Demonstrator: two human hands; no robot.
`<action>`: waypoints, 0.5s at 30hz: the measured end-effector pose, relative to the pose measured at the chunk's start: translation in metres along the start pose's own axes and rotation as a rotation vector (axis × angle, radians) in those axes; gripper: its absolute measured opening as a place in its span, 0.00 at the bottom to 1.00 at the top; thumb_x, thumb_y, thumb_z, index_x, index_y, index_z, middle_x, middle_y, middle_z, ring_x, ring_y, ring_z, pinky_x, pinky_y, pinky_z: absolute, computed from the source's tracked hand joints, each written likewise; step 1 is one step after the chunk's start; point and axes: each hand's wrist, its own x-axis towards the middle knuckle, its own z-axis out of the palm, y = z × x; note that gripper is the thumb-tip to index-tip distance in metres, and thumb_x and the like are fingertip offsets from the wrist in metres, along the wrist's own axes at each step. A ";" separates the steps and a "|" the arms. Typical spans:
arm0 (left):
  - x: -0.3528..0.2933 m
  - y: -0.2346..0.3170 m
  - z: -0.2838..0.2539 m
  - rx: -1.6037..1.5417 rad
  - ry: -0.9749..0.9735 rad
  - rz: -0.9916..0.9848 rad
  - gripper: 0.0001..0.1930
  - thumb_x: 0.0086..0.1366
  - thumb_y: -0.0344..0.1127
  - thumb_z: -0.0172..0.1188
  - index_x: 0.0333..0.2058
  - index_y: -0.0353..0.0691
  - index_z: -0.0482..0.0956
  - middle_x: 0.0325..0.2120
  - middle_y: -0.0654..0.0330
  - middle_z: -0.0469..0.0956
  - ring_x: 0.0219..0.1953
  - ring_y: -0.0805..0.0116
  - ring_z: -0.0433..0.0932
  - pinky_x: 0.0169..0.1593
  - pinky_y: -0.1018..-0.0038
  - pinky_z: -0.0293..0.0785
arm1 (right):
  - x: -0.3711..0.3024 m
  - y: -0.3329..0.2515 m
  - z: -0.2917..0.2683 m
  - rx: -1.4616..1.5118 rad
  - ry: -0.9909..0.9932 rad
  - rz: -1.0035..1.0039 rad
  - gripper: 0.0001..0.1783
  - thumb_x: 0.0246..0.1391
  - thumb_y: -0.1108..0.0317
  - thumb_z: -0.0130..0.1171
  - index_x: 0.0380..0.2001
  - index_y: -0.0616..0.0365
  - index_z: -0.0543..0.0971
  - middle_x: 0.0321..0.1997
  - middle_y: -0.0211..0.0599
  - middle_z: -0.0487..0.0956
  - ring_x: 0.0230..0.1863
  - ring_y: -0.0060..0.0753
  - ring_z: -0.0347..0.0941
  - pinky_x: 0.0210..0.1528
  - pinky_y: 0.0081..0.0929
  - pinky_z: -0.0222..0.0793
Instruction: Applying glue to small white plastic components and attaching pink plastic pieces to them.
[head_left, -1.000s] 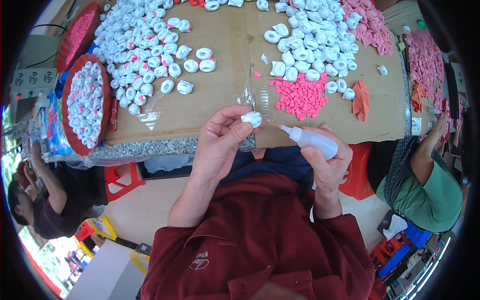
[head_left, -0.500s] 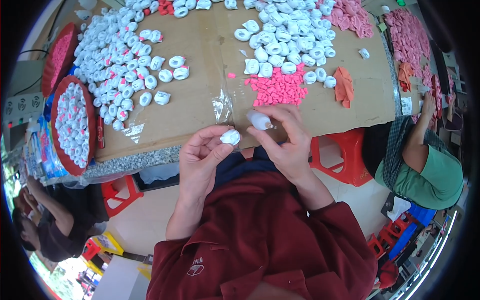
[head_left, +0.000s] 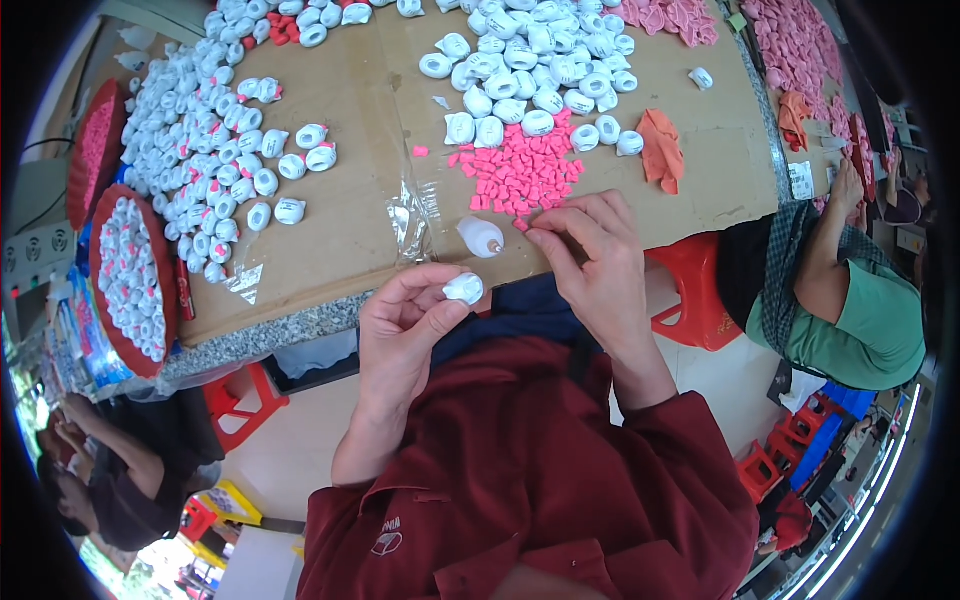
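White piece (head_left: 463, 289) clasped in left grip (head_left: 405, 325), bottle (head_left: 477, 237) now released, right grip (head_left: 597, 250) pinching pink bit (head_left: 520, 225)

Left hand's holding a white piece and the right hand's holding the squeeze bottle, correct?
Not quite: the right hand isn't holding the squeeze bottle. The head view shows the bottle on the cardboard, with that hand at a small pink piece. The left hand does hold a white piece.

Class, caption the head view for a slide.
Left hand holds a white piece; right hand touches a pink piece near a bottle.
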 end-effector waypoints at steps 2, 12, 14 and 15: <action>0.000 0.000 0.001 0.005 -0.006 -0.005 0.15 0.54 0.22 0.58 0.42 0.30 0.71 0.37 0.51 0.75 0.40 0.62 0.76 0.45 0.73 0.73 | 0.002 -0.002 -0.002 0.024 0.000 0.001 0.07 0.37 0.75 0.63 0.25 0.58 0.79 0.27 0.32 0.74 0.33 0.33 0.67 0.35 0.27 0.63; 0.001 0.001 0.008 0.047 0.022 0.035 0.14 0.54 0.19 0.57 0.41 0.29 0.71 0.37 0.53 0.75 0.40 0.67 0.76 0.45 0.75 0.73 | 0.006 -0.005 0.008 0.057 -0.007 -0.086 0.06 0.38 0.77 0.61 0.26 0.60 0.78 0.26 0.33 0.74 0.32 0.34 0.67 0.32 0.27 0.63; 0.002 -0.001 0.012 0.085 0.033 0.080 0.13 0.55 0.18 0.56 0.41 0.29 0.71 0.36 0.53 0.76 0.38 0.68 0.76 0.44 0.76 0.74 | 0.002 -0.006 0.006 0.120 0.020 -0.084 0.06 0.39 0.78 0.60 0.26 0.60 0.78 0.26 0.33 0.75 0.31 0.33 0.68 0.31 0.25 0.64; 0.002 -0.001 0.013 0.121 0.039 0.124 0.12 0.56 0.18 0.55 0.41 0.28 0.71 0.34 0.54 0.77 0.37 0.70 0.76 0.43 0.76 0.74 | -0.001 -0.007 0.005 0.178 0.049 -0.080 0.06 0.40 0.79 0.60 0.26 0.61 0.78 0.26 0.33 0.75 0.30 0.31 0.69 0.30 0.24 0.64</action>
